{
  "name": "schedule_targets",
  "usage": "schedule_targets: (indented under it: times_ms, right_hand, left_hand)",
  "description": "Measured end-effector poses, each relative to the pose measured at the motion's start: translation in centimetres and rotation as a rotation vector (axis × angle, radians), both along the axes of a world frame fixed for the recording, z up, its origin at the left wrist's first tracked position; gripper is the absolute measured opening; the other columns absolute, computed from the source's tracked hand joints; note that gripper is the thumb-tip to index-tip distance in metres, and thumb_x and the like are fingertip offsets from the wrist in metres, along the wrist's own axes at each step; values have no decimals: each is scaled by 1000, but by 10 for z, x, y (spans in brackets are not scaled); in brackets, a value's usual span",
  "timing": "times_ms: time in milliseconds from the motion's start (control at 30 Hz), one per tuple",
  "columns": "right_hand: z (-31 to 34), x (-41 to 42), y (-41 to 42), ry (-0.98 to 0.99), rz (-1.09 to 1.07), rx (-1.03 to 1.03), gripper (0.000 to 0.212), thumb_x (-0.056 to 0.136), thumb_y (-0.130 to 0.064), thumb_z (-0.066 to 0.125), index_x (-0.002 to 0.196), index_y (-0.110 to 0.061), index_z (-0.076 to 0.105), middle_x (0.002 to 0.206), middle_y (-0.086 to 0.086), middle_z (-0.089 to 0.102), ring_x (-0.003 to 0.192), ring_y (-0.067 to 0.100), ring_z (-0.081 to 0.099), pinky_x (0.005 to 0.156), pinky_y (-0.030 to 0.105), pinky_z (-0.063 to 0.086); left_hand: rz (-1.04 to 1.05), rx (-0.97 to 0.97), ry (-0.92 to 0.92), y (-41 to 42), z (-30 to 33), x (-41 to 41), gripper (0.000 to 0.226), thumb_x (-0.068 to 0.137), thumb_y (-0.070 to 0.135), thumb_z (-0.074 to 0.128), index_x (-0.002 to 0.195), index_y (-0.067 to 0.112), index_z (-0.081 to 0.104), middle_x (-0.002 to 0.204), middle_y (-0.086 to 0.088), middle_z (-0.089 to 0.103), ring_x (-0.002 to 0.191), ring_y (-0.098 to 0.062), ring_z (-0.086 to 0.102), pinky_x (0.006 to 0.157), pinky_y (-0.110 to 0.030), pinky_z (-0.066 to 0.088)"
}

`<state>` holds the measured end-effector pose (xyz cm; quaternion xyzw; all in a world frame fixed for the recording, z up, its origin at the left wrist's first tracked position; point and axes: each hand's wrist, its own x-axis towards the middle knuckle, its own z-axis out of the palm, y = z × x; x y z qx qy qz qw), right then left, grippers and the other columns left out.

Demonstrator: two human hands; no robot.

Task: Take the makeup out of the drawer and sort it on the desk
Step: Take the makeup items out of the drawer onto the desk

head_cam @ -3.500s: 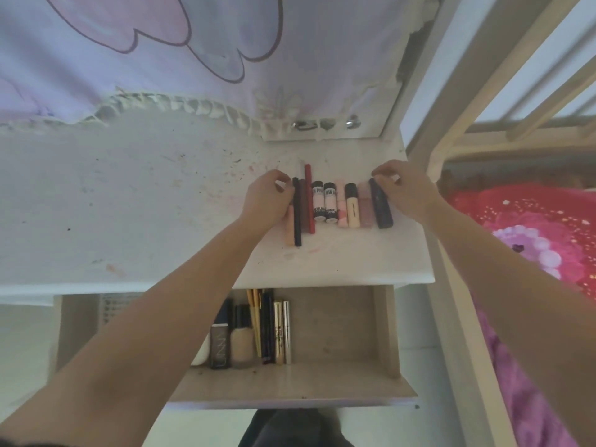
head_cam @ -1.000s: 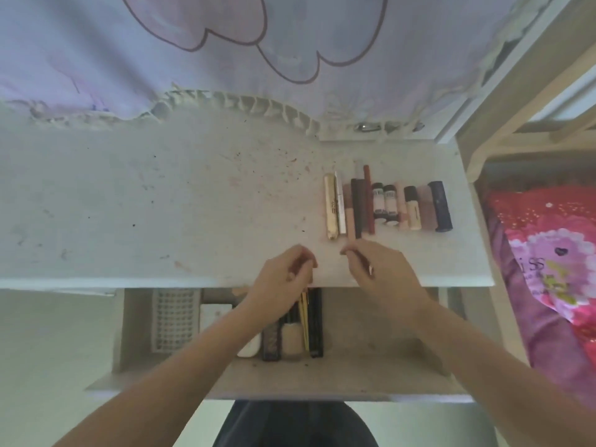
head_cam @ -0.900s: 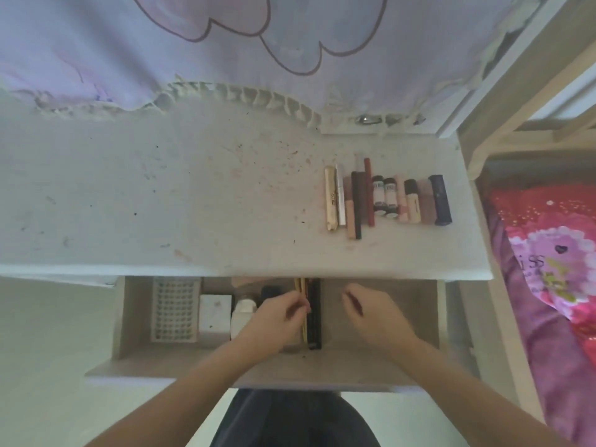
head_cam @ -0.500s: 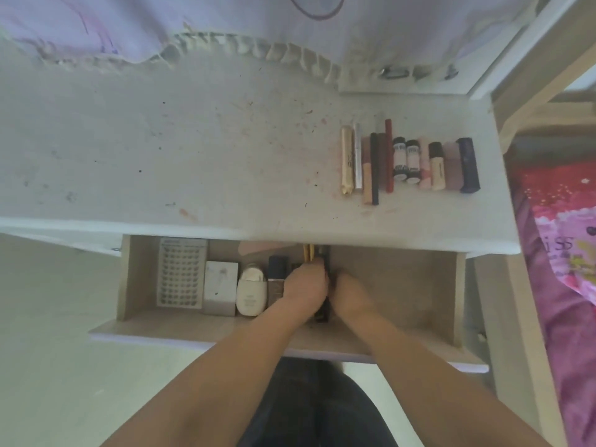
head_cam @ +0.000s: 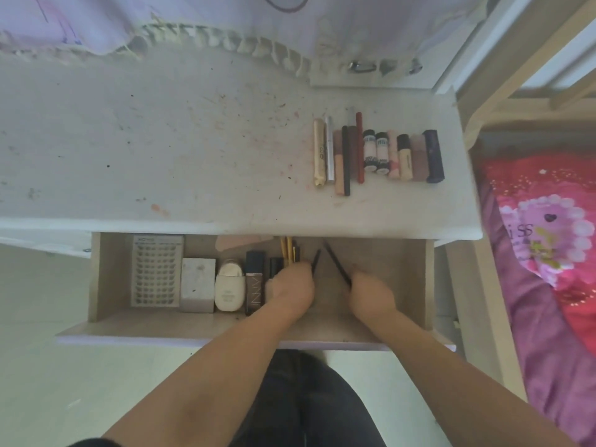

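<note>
Head view: inside the drawer [head_cam: 416, 279], left hand [head_cam: 292, 287] and right hand [head_cam: 371, 293] each grip a dark pencil [head_cam: 337, 266].

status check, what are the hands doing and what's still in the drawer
Both hands in drawer: left hand and right hand each grip a thin black pencil. Row of makeup on desk. Bottles, boxes left in drawer; nothing blocking.

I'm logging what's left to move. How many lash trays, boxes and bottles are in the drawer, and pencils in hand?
Lash tray: 1
White box: 1
Bottles: 2, white bottle and dark bottle
Black pencils: 2, left pencil in left hand, right pencil in right hand
Total: 6
Sticks behind the left hand: hidden, uncounted.
</note>
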<state>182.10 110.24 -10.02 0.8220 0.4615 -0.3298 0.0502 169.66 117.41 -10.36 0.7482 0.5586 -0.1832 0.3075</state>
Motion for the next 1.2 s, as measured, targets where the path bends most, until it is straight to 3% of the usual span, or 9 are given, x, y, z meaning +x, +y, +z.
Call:
schedule_targets:
  times_ms: [67, 233, 367, 500, 700, 800, 933, 1100, 1200]
  right_hand:
    - [16, 5, -11, 6, 60, -9, 21, 93, -20, 49, 113, -14, 49, 99, 8, 65, 90, 28, 64, 63, 28, 41]
    - [78, 3, -25, 109, 259, 21, 11, 96, -27, 47, 105, -20, 47, 94, 0, 58, 78, 18, 56, 48, 15, 24]
    - [126, -7, 30, 259, 104, 252, 6, 94, -28, 53, 94, -25, 47, 79, -12, 50, 68, 1, 49, 54, 12, 33]
    - [152, -19, 113, 240, -49, 431, 14, 95, -27, 50, 92, -13, 51, 75, -5, 52, 64, 4, 47, 55, 15, 35]
    - [136, -20, 189, 14, -86, 327, 22, 94, -23, 49, 93, -3, 59, 85, 12, 60, 67, 22, 58, 46, 24, 39]
    - [127, -19, 197, -126, -5, 253, 25, 97, -21, 46, 105, -1, 59, 96, 14, 65, 82, 26, 66, 55, 28, 46]
    - [127, -18, 198, -205, 78, 238, 25, 99, -16, 43, 112, -1, 58, 104, 15, 65, 91, 27, 66, 67, 31, 52]
    - [147, -14, 181, -115, 42, 328, 26, 99, -22, 42, 109, -2, 56, 100, 14, 63, 89, 26, 63, 70, 32, 51]
    - [155, -18, 136, 78, -3, 407, 19, 98, -25, 44, 96, -10, 55, 81, 2, 59, 67, 11, 56, 60, 19, 45]
  left_hand:
    - [2, -36, -153, -6, 10, -12, 16, 93, 27, 50, 102, 17, 58, 101, -8, 65, 90, -26, 63, 80, -41, 54]
    - [15, -15, -492, -9, 59, -61, 13, 91, 23, 58, 100, 13, 58, 96, -2, 60, 87, -15, 57, 81, -30, 49]
    - [157, 123, -675, 41, 113, -67, 9, 92, 24, 57, 101, 21, 57, 90, 9, 61, 85, -4, 58, 75, -21, 50]
    - [130, 213, -647, 116, 140, -32, 11, 95, 28, 51, 98, 19, 55, 83, 11, 55, 76, -5, 52, 67, -17, 39]
    - [131, 171, -463, 191, 127, 16, 15, 91, 23, 50, 85, 10, 55, 77, -2, 53, 77, -20, 52, 67, -26, 37]
    - [88, 151, -387, 200, 115, 24, 26, 89, 24, 51, 66, 13, 49, 62, 0, 48, 68, -22, 53, 59, -26, 40]
    - [40, 168, -321, 203, 105, 28, 29, 92, 28, 48, 81, 4, 59, 60, 2, 38, 70, -20, 47, 63, -28, 36]
    - [-7, 177, -344, 191, 116, 20, 26, 96, 33, 43, 89, 12, 58, 82, 0, 53, 80, -18, 52, 72, -28, 40]
    - [-2, 163, -499, 149, 123, -11, 19, 98, 31, 44, 89, 17, 55, 78, 4, 54, 75, -13, 53, 70, -22, 40]
